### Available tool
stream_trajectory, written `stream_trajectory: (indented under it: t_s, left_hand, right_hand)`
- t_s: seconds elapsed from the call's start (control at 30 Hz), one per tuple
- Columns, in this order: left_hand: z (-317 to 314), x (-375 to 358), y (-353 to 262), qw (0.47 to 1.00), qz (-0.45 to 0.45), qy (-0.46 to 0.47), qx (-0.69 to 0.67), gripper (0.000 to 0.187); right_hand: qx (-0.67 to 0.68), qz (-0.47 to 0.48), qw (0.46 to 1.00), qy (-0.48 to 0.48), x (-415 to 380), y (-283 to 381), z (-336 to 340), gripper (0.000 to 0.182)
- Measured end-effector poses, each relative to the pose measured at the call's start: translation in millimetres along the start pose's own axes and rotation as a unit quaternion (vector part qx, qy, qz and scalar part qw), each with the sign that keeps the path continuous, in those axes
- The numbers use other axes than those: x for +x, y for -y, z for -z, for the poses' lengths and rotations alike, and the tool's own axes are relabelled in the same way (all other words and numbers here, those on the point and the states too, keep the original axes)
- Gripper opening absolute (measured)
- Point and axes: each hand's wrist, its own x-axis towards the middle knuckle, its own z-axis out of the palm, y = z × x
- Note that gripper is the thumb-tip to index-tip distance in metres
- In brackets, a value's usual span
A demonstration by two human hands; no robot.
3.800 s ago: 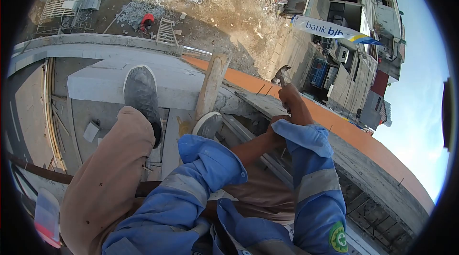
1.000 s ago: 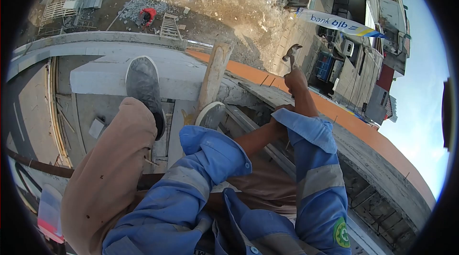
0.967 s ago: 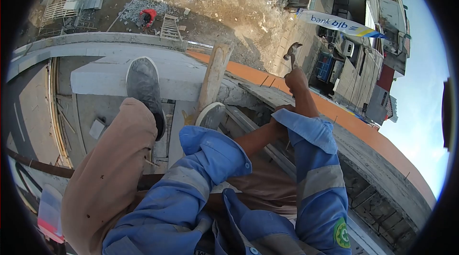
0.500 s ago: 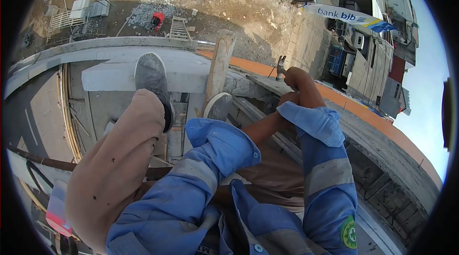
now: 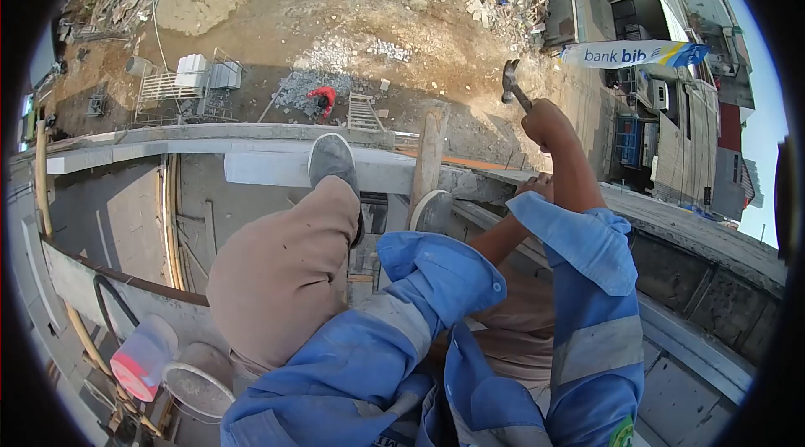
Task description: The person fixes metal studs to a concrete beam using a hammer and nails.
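A claw hammer (image 5: 511, 85) is raised beyond the wall edge, its head out over the ground far below. My right hand (image 5: 545, 124) is closed round its handle. Lower down, my left hand (image 5: 535, 186) is by the top of the concrete wall (image 5: 482, 185), partly covered by my right forearm. Its fingertips and anything between them are hidden. An upright wooden post (image 5: 429, 149) stands left of the hands, beside my shoe (image 5: 431, 212).
My other shoe (image 5: 333, 160) rests on a pale block ledge (image 5: 264, 168) at a drop. Below, a person in red (image 5: 321, 100) is near rubble and a wooden pallet (image 5: 365, 113). A bucket (image 5: 199, 380) and a pink-and-clear container (image 5: 144, 359) sit lower left. A bank banner (image 5: 633, 54) hangs at right.
My right hand has lifted the hammer up and away from the wall top. My left hand stays low by the wall. The view has shifted, bringing the bucket into sight.
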Motion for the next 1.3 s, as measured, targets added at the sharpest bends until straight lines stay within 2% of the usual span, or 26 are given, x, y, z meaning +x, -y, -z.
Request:
stream_trajectory:
  t_s: [0.07,0.1,0.17,0.2,0.23,0.3,0.33,0.4,0.43,0.5,0.53,0.6,0.63,0.7,0.8,0.93,1.0,1.03,1.1,1.13,1.17,1.23,1.3]
  left_hand:
    - [-28.7,10.5,16.1,0.997,0.008,-0.013,-0.07,0.032]
    - [-37.1,11.5,24.2,0.998,0.013,-0.023,-0.065,0.032]
    - [-46.5,4.8,35.2,0.978,-0.068,-0.141,-0.141,0.033]
    - [-25.4,-1.6,31.9,0.983,-0.041,-0.054,-0.173,0.04]
    - [-26.5,-2.9,36.2,0.982,-0.04,-0.057,-0.174,0.04]
    - [-33.2,-5.4,44.9,0.972,-0.114,-0.087,-0.188,0.043]
    - [-38.7,-5.0,52.6,0.964,-0.15,-0.102,-0.194,0.045]
    - [-51.4,-3.8,69.2,0.944,-0.22,-0.132,-0.206,0.049]
    - [-66.7,0.0,80.0,0.944,-0.219,-0.132,-0.207,0.049]
    - [-87.8,9.5,93.6,0.923,-0.192,-0.086,-0.322,0.043]
    - [-91.2,12.6,96.4,0.923,-0.19,-0.086,-0.323,0.043]
    - [-71.1,7.2,86.8,0.953,-0.18,-0.153,-0.19,0.061]
    - [-62.1,4.5,81.8,0.953,-0.181,-0.149,-0.19,0.061]
    - [-14.5,-4.6,62.1,0.983,-0.105,-0.013,-0.153,0.055]
    - [-14.5,-3.7,60.5,0.975,-0.11,-0.059,-0.185,0.045]
    - [-8.7,-7.8,56.7,0.976,-0.124,-0.077,-0.159,0.042]
    - [0.2,-7.3,54.5,0.987,-0.086,0.025,-0.133,0.047]
    - [-6.3,-4.8,59.1,0.988,-0.087,0.021,-0.129,0.047]
    - [-26.5,-3.6,68.7,0.98,-0.113,-0.024,-0.165,0.049]
    - [-33.0,-2.8,72.4,0.967,-0.162,-0.073,-0.183,0.051]
    - [-39.7,-0.6,78.4,0.967,-0.163,-0.072,-0.183,0.051]
    - [-48.1,0.9,81.6,0.947,-0.12,-0.039,-0.296,0.051]
    - [-48.8,5.7,78.5,0.95,-0.144,-0.027,-0.276,0.05]
  right_hand:
    - [0.224,0.022,0.97,-0.096,-27.1,11.9,-2.9,0.016]
    - [0.224,0.034,0.969,-0.095,-36.2,16.5,-5.0,0.016]
    - [0.321,0.05,0.942,-0.083,-51.3,20.2,-13.1,0.018]
    - [0.357,0.044,0.93,-0.07,-57.9,21.1,-19.9,0.015]
    - [0.356,0.046,0.931,-0.07,-68.8,23.2,-24.5,0.015]
    - [0.565,0.008,0.825,-0.006,-93.0,21.5,-34.5,0.012]
    - [0.565,0.008,0.825,-0.006,-100.7,16.4,-39.4,0.012]
    - [0.653,0.003,0.757,0.015,-114.2,4.1,-48.1,0.014]
    - [0.652,0.002,0.758,0.016,-122.2,2.4,-52.6,0.014]
    - [0.672,-0.021,0.739,-0.041,-137.4,1.7,-56.4,0.014]
    - [0.672,-0.022,0.739,-0.04,-143.8,0.2,-57.9,0.014]
    - [0.717,-0.018,0.694,-0.069,-155.7,-4.1,-62.4,0.014]
    - [0.718,-0.022,0.692,-0.071,-162.3,-5.9,-64.9,0.014]
    - [0.714,0.003,0.694,-0.092,-172.9,-6.5,-67.8,0.014]
    - [0.715,-0.005,0.693,-0.098,-182.9,-6.2,-70.3,0.017]
    - [0.718,0.007,0.688,-0.105,-183.8,-7.5,-76.1,0.02]
    - [0.705,-0.013,0.7,-0.111,-186.5,-5.4,-76.2,0.023]
    - [0.706,-0.008,0.699,-0.111,-186.7,-4.3,-77.9,0.023]
    - [0.713,-0.008,0.693,-0.104,-186.8,-1.9,-83.9,0.024]
    - [0.711,-0.011,0.696,-0.098,-187.5,-1.3,-85.8,0.024]
    - [0.711,-0.012,0.696,-0.099,-187.1,0.4,-86.8,0.024]
    - [0.714,-0.025,0.695,-0.082,-189.2,2.3,-90.3,0.025]
    - [0.721,-0.027,0.687,-0.082,-190.0,2.5,-94.2,0.025]
